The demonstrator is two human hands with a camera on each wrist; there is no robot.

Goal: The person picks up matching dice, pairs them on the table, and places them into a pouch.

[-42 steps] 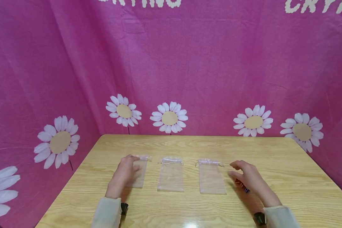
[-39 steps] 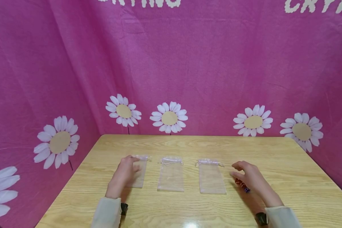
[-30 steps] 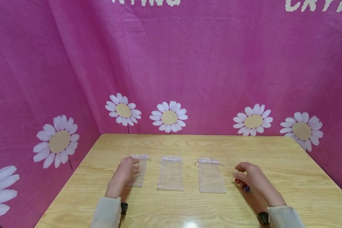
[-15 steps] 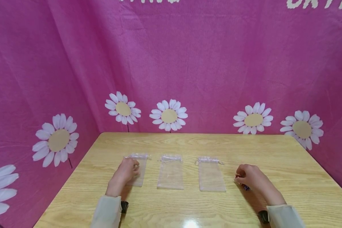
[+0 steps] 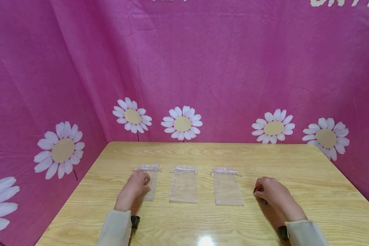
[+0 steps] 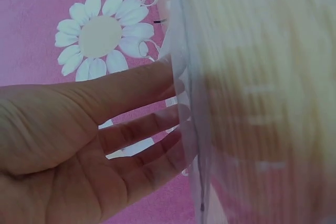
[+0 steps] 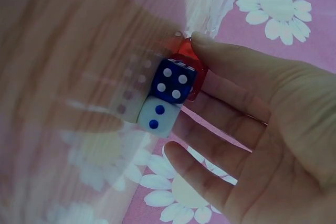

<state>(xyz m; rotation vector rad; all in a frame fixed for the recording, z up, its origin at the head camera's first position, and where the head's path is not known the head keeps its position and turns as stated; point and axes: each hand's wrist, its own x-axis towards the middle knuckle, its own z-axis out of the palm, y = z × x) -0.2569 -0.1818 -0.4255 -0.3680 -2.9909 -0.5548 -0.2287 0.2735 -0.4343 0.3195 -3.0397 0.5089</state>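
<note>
My left hand (image 5: 132, 188) rests over the left sheer drawstring pouch (image 5: 152, 184), with its fingertips touching the thin fabric. In the left wrist view, a gap separates the thumb from the fingers (image 6: 142, 135), and their tips reach the pouch's edge. At the right of the table, my right hand (image 5: 275, 194) pinches a red die (image 7: 197, 85) between thumb and fingers. Beside it in the right wrist view sit a blue die (image 7: 172, 82) with white dots and a white die (image 7: 159, 116) with blue dots. The head view shows these dice mostly hidden beneath the hand.
A middle pouch (image 5: 183, 186) and a right pouch (image 5: 228, 188) lie flat on the wooden table (image 5: 178, 225), their drawstrings at the far end. Behind the table hangs a pink cloth (image 5: 221, 68) printed with daisies.
My right hand has drawn slightly to the right and closed its thumb and fingers on the red die. The left hand's fingers have bent down onto the left pouch, which has shifted slightly left.
</note>
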